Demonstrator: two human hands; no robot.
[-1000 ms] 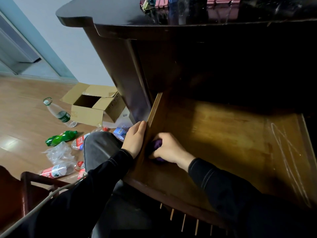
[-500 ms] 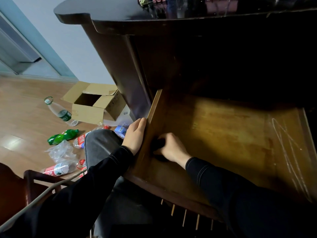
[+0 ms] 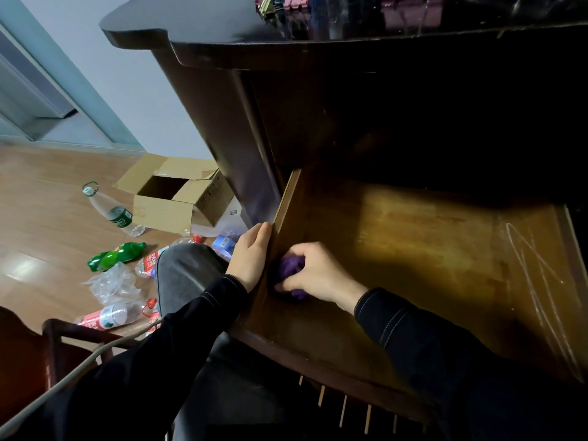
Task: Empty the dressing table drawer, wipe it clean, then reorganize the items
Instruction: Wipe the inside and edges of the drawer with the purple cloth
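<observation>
The wooden drawer [image 3: 429, 259] of the dark dressing table [image 3: 222, 30] is pulled out, and its bottom is bare. Inside it, at the near left corner, my right hand [image 3: 318, 273] grips a bunched purple cloth [image 3: 290, 266] against the drawer's left wall. My left hand [image 3: 251, 256] lies flat against the outside of that left wall, fingers straight. The items taken out stand on the table top [image 3: 334, 7], mostly cut off by the frame's top edge.
On the wooden floor to the left lie an open cardboard box [image 3: 175, 195], a clear bottle [image 3: 111, 210], a green bottle [image 3: 116, 256], red-labelled bottles [image 3: 105, 316] and crumpled plastic [image 3: 111, 283]. A dark wooden chair [image 3: 28, 354] is at the lower left. My knee [image 3: 184, 268] is beside the drawer.
My right hand with the cloth has shifted slightly along the drawer's left wall, and more of the purple cloth shows now. My left hand stays on the wall's outside.
</observation>
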